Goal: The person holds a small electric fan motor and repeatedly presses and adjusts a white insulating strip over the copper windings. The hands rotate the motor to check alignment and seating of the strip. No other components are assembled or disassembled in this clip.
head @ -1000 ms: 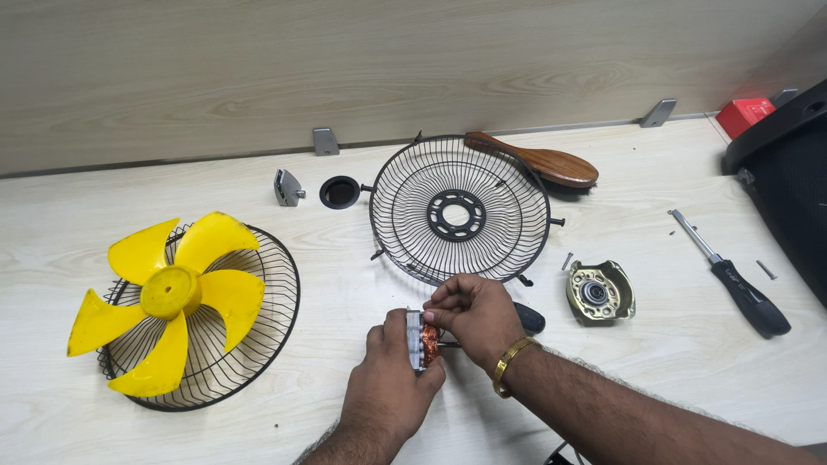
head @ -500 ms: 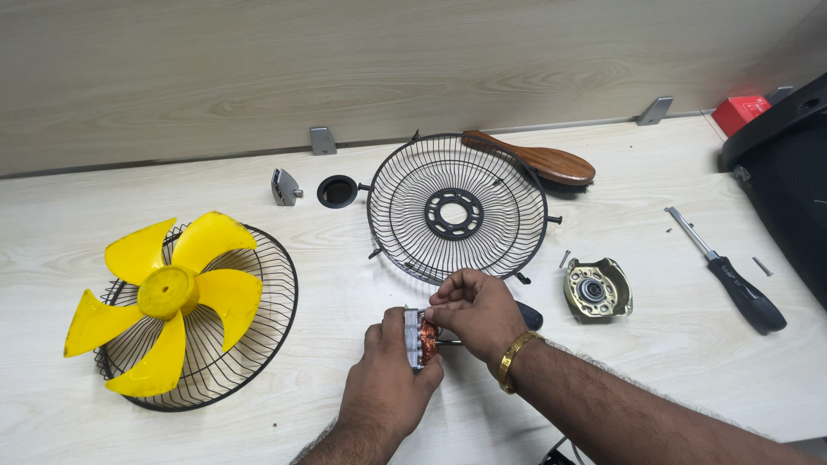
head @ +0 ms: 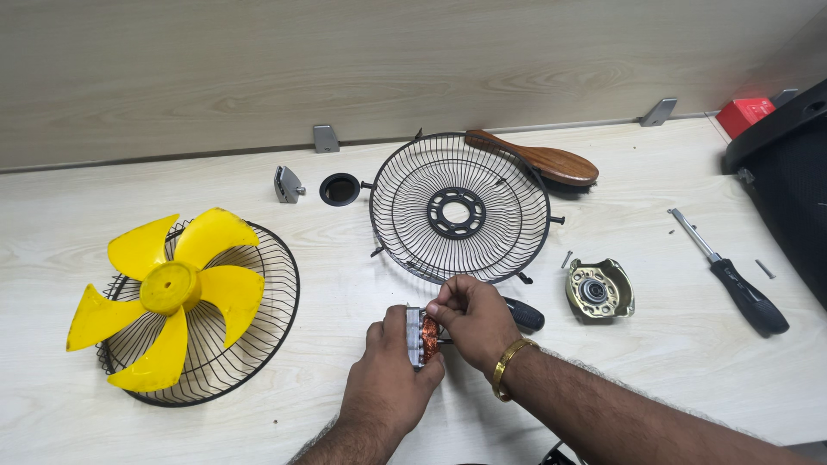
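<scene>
Two hands at work low in the middle of a pale wooden tabletop (head: 655,370), parts listed from left to right.

Far left of the hands: yellow fan blade (head: 168,288), five vanes, lying on a black wire guard (head: 258,344).

Up and left of the hands, near the wall: small grey metal bracket (head: 288,183), then a black round cap (head: 340,189) just beside it.

Left hand (head: 388,379): fingers curled, closed around the motor stator (head: 421,337), a small block with copper windings and a metal edge; the thumb lies along its left side.

Right hand (head: 475,320): fingers bent and pinched together at the top of the same stator, touching it; a gold bangle (head: 510,366) at the wrist. Whether the fingertips grip a separate small part cannot be told.

Directly above the hands: second black wire guard (head: 459,209), with a hub ring at its centre.

Just right of the right hand: a dark handle (head: 525,315), partly hidden behind it.

Up and right: wooden brush (head: 538,160), touching the guard's rim.

Right of the hands: metal motor end cover (head: 599,290), with a bearing at its centre.

Well right: screwdriver (head: 732,275), black handle; a loose screw (head: 765,269) near it.

Far right: dark bin (head: 788,181); red box (head: 746,114) behind it.
</scene>
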